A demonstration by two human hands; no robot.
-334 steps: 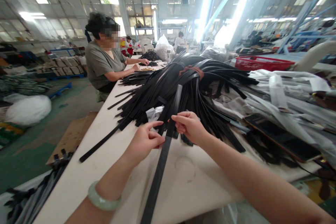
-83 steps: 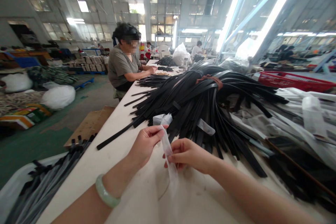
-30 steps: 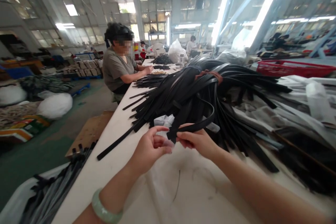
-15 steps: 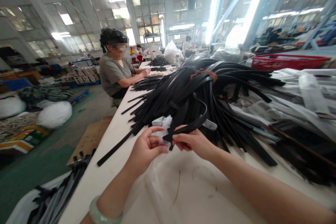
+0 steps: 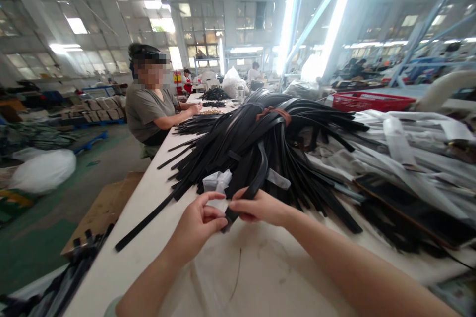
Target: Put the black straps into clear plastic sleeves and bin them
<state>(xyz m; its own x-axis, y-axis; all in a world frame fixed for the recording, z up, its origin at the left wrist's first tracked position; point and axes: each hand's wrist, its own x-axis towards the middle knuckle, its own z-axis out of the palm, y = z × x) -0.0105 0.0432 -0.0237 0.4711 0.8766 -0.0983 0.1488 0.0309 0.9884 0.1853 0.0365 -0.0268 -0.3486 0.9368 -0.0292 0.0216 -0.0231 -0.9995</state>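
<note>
My right hand (image 5: 260,206) pinches a black strap (image 5: 259,176) close to its end, while the rest of it curves back to the pile. My left hand (image 5: 201,220) is closed on the mouth of a clear plastic sleeve (image 5: 210,282), which trails down over the white table (image 5: 148,237). The strap's tip is at the left fingertips, against the sleeve's mouth; how far it sits inside, I cannot tell. Just beyond lies a large bundle of black straps (image 5: 223,133), bound by a brown tie (image 5: 277,115). Crumpled white wrapping (image 5: 217,181) rests behind my left fingers.
Plastic-wrapped strips (image 5: 401,138) heap up on the right, in front of a red basket (image 5: 372,101). A co-worker (image 5: 150,109) sits at the table's left edge. On the floor are a cardboard sheet (image 5: 104,208) and a white sack (image 5: 44,171). Wrapped straps (image 5: 63,272) stand at lower left.
The strap's end has moved down and left to the left fingers at the sleeve's mouth. Both hands keep their hold, and the view has turned slightly right.
</note>
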